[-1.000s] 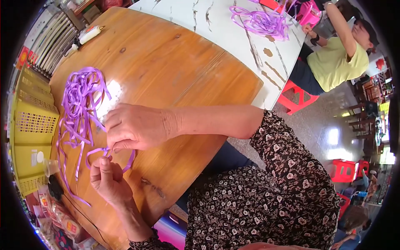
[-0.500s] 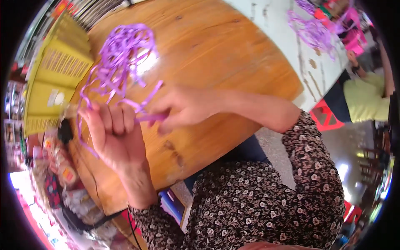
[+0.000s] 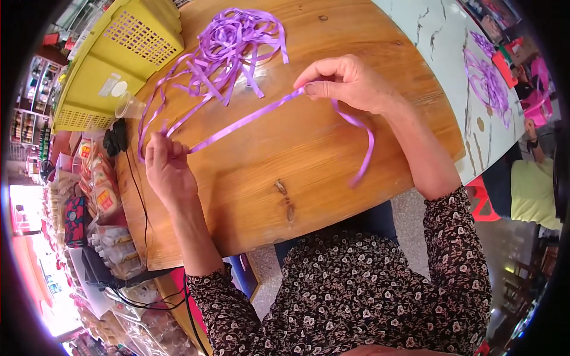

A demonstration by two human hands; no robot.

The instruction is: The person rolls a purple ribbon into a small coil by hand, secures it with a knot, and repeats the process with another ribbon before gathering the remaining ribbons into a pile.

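A purple ribbon (image 3: 246, 123) is stretched in a straight line between my two hands above the wooden table. My left hand (image 3: 169, 169), at the left, is closed on one part of it, and more ribbon runs from these fingers back to a loose tangled heap (image 3: 237, 44) at the far side. My right hand (image 3: 350, 83), farther away and to the right, pinches the ribbon between thumb and fingers. From that pinch a loose end hangs in a curl (image 3: 369, 148) over the tabletop.
A yellow plastic basket (image 3: 133, 38) stands at the far left, with a clear cup (image 3: 127, 107) beside it. Packaged goods (image 3: 101, 184) crowd the left side. On the white marbled table (image 3: 439, 47) at right lies more purple ribbon (image 3: 487, 83); a person (image 3: 534, 187) sits there.
My right hand has moved away from the left, toward the far right, drawing the ribbon taut. A loose end now hangs from it. The head view has shifted too.
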